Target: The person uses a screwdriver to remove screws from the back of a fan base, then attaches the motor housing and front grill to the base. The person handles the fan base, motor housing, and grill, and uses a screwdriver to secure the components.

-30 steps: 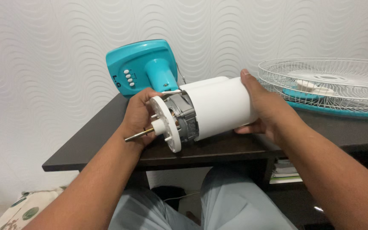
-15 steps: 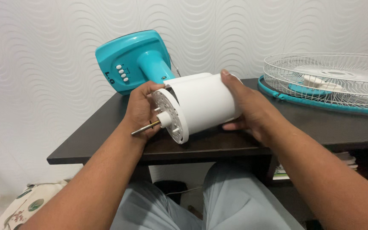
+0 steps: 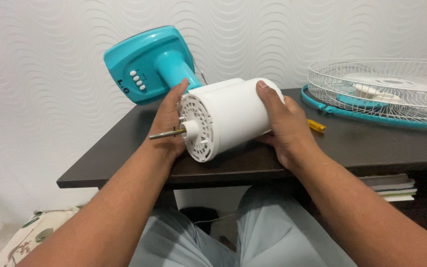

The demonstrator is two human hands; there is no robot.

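Our left hand (image 3: 168, 123) cups the front rim of the motor housing (image 3: 233, 116), fingers curled round the far side of the vented faceplate (image 3: 197, 127) and thumb up near the top edge, so the plate is braced from the side. Our right hand (image 3: 280, 123) wraps over the rear half of the housing, fingers spread across the white shell and closed firmly on it. With one hand at each end, the cylinder is pinned between them and seems kept from rolling.

The housing lies on its side near the front edge of the dark table (image 3: 253, 165), its underside resting on or just above the top; we cannot tell which. The steel shaft (image 3: 166, 133) points out toward us and to the left, free of both hands, which leaves the faceplate open to view.

Behind the left hand, the teal fan base (image 3: 142, 64) leans tipped toward the wall, its neck running down to meet the housing. A yellow screwdriver handle (image 3: 316, 126) peeks out just past our right hand. Further right, the wire grille (image 3: 381, 81) sits flat on the table, well apart from the housing. Below, a stack of books (image 3: 389, 188) sits on a shelf.
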